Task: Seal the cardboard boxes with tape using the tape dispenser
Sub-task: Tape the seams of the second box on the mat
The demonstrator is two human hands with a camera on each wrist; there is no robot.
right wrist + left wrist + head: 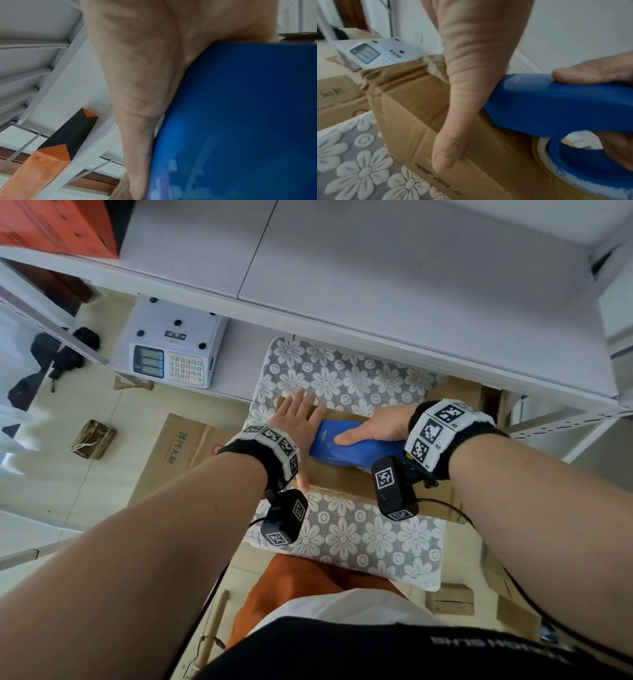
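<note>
A brown cardboard box (346, 477) lies on a flowered grey cushion (342, 378). My left hand (298, 419) lies flat on the box's top at its left side, fingers straight, thumb (447, 155) down over the near edge of the box (412, 108). My right hand (373, 429) grips the blue tape dispenser (349, 445) on top of the box, thumb along its upper face. In the left wrist view the dispenser (556, 105) holds a roll of clear tape (544, 155) against the box. The right wrist view shows my right hand (142, 81) against the blue dispenser body (240, 121).
A white electronic scale (174, 350) sits to the left on the lower shelf under a white shelf board (376, 275). Flattened printed cardboard (185, 446) lies on the floor at left. An orange box (58, 224) sits top left. More cardboard (452, 601) lies at right.
</note>
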